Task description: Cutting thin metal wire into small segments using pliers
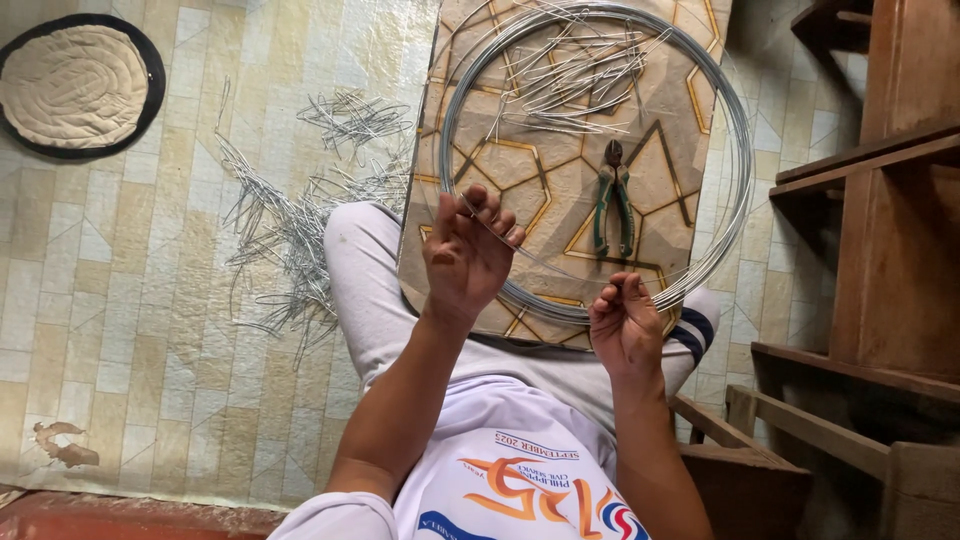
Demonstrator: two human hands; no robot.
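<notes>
A big coil of silver wire [735, 150] lies on a patterned board [530, 165] that rests across my legs. My left hand [462, 255] is raised over the board's near left part, fingers curled around a thin strand of wire. My right hand [625, 320] sits at the coil's near edge, with the same strand pinched between thumb and fingers. Green-handled pliers [612, 205] lie on the board inside the coil, beyond my right hand. A bunch of cut wire pieces [580, 70] rests on the far part of the board.
Many cut wire pieces [290, 225] are scattered on the tiled floor to the left. A round woven mat [75, 85] lies at the far left. Wooden steps and furniture [870, 200] stand close on the right.
</notes>
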